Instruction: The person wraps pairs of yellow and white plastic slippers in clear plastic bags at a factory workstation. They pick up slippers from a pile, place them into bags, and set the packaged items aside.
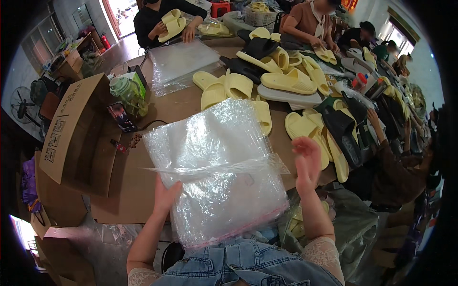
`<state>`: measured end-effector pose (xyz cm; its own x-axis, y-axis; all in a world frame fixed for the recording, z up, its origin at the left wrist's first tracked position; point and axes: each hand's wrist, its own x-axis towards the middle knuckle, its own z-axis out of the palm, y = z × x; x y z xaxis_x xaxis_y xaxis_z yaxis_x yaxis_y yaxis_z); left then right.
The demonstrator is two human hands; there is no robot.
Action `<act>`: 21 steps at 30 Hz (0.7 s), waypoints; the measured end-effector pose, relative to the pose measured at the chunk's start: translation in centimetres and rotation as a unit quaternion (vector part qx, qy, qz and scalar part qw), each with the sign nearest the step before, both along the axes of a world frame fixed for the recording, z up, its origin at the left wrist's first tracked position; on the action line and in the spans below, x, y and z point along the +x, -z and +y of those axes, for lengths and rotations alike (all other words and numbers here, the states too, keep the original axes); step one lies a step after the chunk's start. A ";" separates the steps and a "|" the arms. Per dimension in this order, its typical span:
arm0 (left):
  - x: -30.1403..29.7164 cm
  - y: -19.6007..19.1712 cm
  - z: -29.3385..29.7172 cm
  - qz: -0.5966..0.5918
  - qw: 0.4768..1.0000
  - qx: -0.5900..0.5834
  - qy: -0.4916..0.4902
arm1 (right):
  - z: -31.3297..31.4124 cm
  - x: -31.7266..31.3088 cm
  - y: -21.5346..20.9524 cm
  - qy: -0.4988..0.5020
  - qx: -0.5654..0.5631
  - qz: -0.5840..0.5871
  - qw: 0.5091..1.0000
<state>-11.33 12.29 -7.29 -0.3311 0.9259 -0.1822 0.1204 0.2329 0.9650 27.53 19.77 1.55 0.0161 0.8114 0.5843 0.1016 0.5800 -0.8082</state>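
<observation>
A stack of clear plastic bags [214, 167] lies on the brown table [124, 190] right in front of me, its near edge hanging over my lap. My left hand [164, 195] grips the stack's left side, fingers under the film. My right hand [307, 159] hovers open above the table edge, to the right of the stack and apart from it, close to a pale yellow slipper [305, 131]. Many more yellow slippers [288, 81] and some black ones [260, 47] lie across the table beyond.
An open cardboard box [78, 133] stands at the left. A green jar [128, 95] and a phone [121, 117] sit beside it. A second sheaf of clear bags [179, 62] lies farther back. Other people work at the far side and right side.
</observation>
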 end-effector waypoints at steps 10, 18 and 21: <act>-1.1 1.8 1.8 0.052 0.997 0.011 0.055 | 6.3 -7.4 -4.5 -0.155 0.035 -0.364 0.918; 2.6 -4.0 0.7 0.434 0.899 0.052 -0.005 | 21.0 -14.6 -3.5 0.014 0.014 -0.498 0.867; 3.3 -4.8 0.4 0.523 0.834 0.155 0.078 | 24.1 -17.2 0.2 -0.007 0.027 -0.667 0.744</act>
